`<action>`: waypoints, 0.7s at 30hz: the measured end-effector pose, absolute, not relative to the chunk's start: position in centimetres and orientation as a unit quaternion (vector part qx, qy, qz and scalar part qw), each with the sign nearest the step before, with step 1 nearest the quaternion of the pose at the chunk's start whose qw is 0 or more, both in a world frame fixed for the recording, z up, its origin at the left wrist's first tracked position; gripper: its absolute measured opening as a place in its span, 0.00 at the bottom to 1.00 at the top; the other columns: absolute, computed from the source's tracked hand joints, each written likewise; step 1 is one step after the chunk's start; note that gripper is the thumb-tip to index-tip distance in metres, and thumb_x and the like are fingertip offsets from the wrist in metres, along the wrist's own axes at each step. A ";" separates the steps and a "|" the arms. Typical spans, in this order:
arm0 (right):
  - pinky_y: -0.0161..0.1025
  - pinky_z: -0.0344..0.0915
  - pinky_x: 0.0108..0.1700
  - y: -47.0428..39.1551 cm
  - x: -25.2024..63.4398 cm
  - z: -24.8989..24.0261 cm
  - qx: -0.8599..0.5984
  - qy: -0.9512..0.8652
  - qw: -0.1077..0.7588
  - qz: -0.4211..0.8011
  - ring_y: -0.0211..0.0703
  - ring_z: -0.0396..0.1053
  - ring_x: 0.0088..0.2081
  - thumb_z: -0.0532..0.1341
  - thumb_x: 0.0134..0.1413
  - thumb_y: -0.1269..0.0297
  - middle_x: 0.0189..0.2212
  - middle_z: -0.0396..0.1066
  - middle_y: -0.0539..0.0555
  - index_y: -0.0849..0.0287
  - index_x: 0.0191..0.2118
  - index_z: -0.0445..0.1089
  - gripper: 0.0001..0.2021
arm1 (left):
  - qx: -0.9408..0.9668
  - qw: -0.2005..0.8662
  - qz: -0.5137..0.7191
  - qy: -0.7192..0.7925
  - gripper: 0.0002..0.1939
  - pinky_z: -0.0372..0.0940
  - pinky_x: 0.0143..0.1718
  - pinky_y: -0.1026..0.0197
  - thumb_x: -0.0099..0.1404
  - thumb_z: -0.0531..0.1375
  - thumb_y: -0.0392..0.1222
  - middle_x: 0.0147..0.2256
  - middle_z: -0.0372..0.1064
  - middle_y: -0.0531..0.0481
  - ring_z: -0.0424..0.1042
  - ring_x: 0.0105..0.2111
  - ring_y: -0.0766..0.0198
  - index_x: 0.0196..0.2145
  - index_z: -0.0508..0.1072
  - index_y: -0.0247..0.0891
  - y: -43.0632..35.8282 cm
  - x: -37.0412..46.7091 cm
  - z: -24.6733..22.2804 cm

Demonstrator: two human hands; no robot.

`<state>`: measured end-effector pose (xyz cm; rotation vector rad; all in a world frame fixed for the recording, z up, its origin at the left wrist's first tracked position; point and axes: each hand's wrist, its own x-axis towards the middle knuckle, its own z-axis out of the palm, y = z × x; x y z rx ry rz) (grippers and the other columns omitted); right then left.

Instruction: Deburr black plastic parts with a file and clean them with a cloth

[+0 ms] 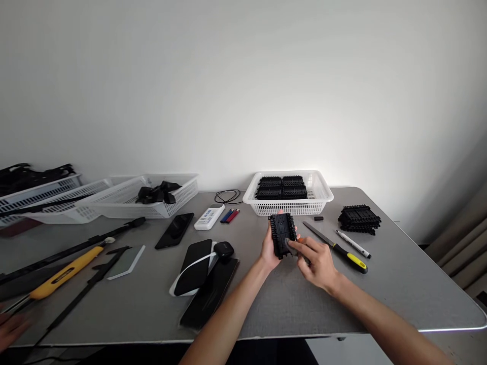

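Note:
My left hand (268,247) is closed around a black plastic part (282,234) with toothed long edges, held up above the table. My right hand (317,261) is closed, its index finger pointing at the lower part of that piece. A small greyish tip shows under the finger, with a bit of orange behind it; what it belongs to is mostly hidden. Right of my hands lie a file (338,248) with a black and yellow handle, a white marker (353,244) and a small black cap (318,218). Farther right is a stack of similar black toothed parts (359,219).
A white basket (287,207) behind my hands contains several black toothed parts. Leftward are two lighters (230,216), a white device (209,217), phones (175,230), more baskets (144,209) and a yellow-handled tool (66,272). Another person's hand (13,327) is at the left edge.

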<state>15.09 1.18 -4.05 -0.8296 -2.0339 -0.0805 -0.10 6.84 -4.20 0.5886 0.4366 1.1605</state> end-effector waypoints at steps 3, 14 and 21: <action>0.36 0.68 0.34 1.4 15.2 -3.7 -0.371 -0.813 0.448 -0.014 0.40 0.70 0.35 0.50 0.62 0.71 0.37 0.70 0.55 0.57 0.59 0.66 0.21 | 0.276 0.756 0.546 0.233 0.34 0.68 0.44 0.55 0.59 0.61 0.65 0.37 0.75 0.49 0.75 0.37 0.58 0.58 0.67 0.46 6.7 0.1 -4.7; 0.40 0.72 0.44 2.6 15.9 -4.0 -0.434 -0.744 0.503 0.067 0.45 0.72 0.44 0.52 0.64 0.67 0.46 0.69 0.60 0.56 0.57 0.69 0.19 | 0.338 0.637 0.617 0.315 0.26 0.67 0.37 0.63 0.44 0.75 0.51 0.35 0.74 0.50 0.72 0.34 0.63 0.38 0.75 0.37 7.3 0.4 -4.6; 0.44 0.73 0.41 3.0 16.1 -3.9 -0.447 -0.702 0.514 0.208 0.45 0.74 0.37 0.53 0.63 0.65 0.41 0.77 0.55 0.57 0.56 0.70 0.18 | 0.329 0.595 0.637 0.364 0.27 0.70 0.38 0.58 0.42 0.76 0.48 0.37 0.76 0.47 0.75 0.36 0.58 0.38 0.74 0.36 7.3 0.0 -4.5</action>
